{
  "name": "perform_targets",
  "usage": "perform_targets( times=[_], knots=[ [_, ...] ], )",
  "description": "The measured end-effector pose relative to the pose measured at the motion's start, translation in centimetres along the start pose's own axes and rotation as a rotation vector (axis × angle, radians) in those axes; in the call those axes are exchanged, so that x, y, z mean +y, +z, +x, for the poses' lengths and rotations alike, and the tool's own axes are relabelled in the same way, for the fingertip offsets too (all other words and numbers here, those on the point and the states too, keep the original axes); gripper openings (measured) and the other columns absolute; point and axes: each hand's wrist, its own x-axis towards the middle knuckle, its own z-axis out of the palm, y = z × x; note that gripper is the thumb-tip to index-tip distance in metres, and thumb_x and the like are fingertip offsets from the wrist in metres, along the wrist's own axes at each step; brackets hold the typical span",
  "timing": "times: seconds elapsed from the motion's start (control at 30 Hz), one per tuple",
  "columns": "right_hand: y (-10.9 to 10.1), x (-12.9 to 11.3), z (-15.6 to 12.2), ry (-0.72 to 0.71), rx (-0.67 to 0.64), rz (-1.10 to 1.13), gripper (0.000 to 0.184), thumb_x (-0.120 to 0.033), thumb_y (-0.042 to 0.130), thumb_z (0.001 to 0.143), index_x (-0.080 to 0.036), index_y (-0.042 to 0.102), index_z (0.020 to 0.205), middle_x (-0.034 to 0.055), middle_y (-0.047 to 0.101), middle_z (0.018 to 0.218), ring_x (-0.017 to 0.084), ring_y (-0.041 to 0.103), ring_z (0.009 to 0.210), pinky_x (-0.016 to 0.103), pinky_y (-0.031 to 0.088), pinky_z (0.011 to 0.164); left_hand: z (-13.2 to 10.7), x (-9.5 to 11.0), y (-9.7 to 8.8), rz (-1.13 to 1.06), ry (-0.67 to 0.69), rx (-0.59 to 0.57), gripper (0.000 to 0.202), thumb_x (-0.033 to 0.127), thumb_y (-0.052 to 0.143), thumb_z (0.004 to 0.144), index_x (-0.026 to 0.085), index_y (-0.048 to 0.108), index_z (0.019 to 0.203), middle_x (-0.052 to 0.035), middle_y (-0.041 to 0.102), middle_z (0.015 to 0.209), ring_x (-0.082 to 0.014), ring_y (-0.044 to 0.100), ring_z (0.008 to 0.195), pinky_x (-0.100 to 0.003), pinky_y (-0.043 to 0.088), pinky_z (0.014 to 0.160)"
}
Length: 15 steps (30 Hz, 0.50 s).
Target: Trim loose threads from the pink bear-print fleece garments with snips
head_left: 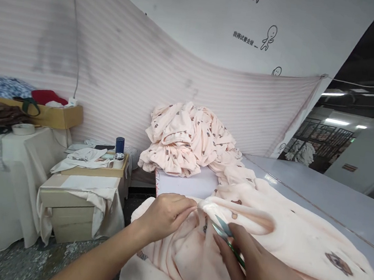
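1. Pinching the fabric, the left hand (pixel 164 214) has thumb and fingers closed on a fold of the pink garment (pixel 296 253), right at its rolled edge, and holds that bit up off the table (pixel 336 199).

2. Over on the other side, the right hand (pixel 259 276) is wrapped around a pair of small snips (pixel 226 235) with a green handle. The blades look a little apart, tips close to the pinched fold, though whether they touch the cloth I cannot tell.

3. Judging by this, the step in hand is trimming at the garment's edge, likely a loose thread. The next move calls for the left hand to keep the fold taut while the tips close only on what sticks out, not on the fleece itself.

4. Direction now: the snips point up and to the left, towards the left hand's fingertips, with their long axis running diagonally from the right palm at lower right to the fold at upper left.

5. The garment lies spread across the near corner of the table, long way from the fold out to the right, one part spilling over the near edge towards the person.

6. Further back, a heap of matching pink pieces (pixel 187 140) sits on the table's far end. To the left stands a low cabinet with a tray (pixel 94 172), a cup (pixel 118 160) and a dark flask (pixel 120 144).
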Motion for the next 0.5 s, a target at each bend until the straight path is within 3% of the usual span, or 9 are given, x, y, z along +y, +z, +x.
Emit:
perform_targets(
  times=[0.1, 0.27, 0.37, 0.43, 0.5],
  knots=[
    [1.6, -0.9, 2.2, -0.033, -0.073, -0.106, 0.019, -0.034, 0.040, 0.088, -0.024, 0.049, 0.074, -0.0053, 0.056, 0.043, 0.017, 0.055, 0.033, 0.022, 0.027, 0.032, -0.1, 0.2, -0.3, 0.012, 0.015, 0.010, 0.021, 0.017, 0.042, 0.089, 0.012, 0.062, 0.091, -0.0054, 0.065, 0.070, -0.0136, 0.059, 0.062, -0.023, 0.044, 0.059],
    [3.0, -1.5, 2.3, -0.027, -0.119, -0.137, 0.019, -0.029, 0.041, 0.088, -0.023, 0.055, 0.077, -0.0039, 0.056, 0.042, 0.017, 0.054, 0.032, 0.022, 0.024, 0.032, -0.4, 0.2, -0.3, -0.030, 0.024, 0.030, 0.020, 0.017, 0.043, 0.088, 0.013, 0.063, 0.089, -0.0047, 0.065, 0.069, -0.0129, 0.060, 0.061, -0.021, 0.046, 0.058],
    [2.5, -1.0, 1.9, 0.014, -0.124, -0.137, 0.019, -0.025, 0.041, 0.088, -0.023, 0.058, 0.097, -0.0021, 0.063, 0.050, 0.018, 0.059, 0.039, 0.023, 0.033, 0.035, -0.5, 0.1, -0.4, -0.098, -0.016, 0.085, 0.017, 0.016, 0.046, 0.088, 0.014, 0.063, 0.091, -0.0044, 0.068, 0.079, -0.0121, 0.063, 0.068, -0.020, 0.047, 0.064],
    [1.3, -0.2, 1.1, 0.081, -0.125, -0.076, 0.020, -0.030, 0.039, 0.088, -0.026, 0.057, 0.095, -0.0022, 0.066, 0.058, 0.017, 0.062, 0.044, 0.024, 0.040, 0.037, -0.1, 0.0, -0.4, -0.146, -0.040, 0.132, 0.017, 0.015, 0.046, 0.088, 0.015, 0.063, 0.092, -0.0043, 0.069, 0.083, -0.0118, 0.063, 0.073, -0.019, 0.048, 0.068],
    [-0.2, 0.9, -0.9, 0.179, -0.141, 0.019, 0.022, -0.039, 0.036, 0.088, -0.028, 0.056, 0.087, -0.0048, 0.064, 0.053, 0.016, 0.061, 0.041, 0.023, 0.041, 0.035, 0.6, 0.0, -0.2, -0.179, -0.039, 0.145, 0.018, 0.017, 0.047, 0.088, 0.016, 0.063, 0.095, -0.0058, 0.068, 0.087, -0.0138, 0.062, 0.081, -0.023, 0.047, 0.074]
  ],
)
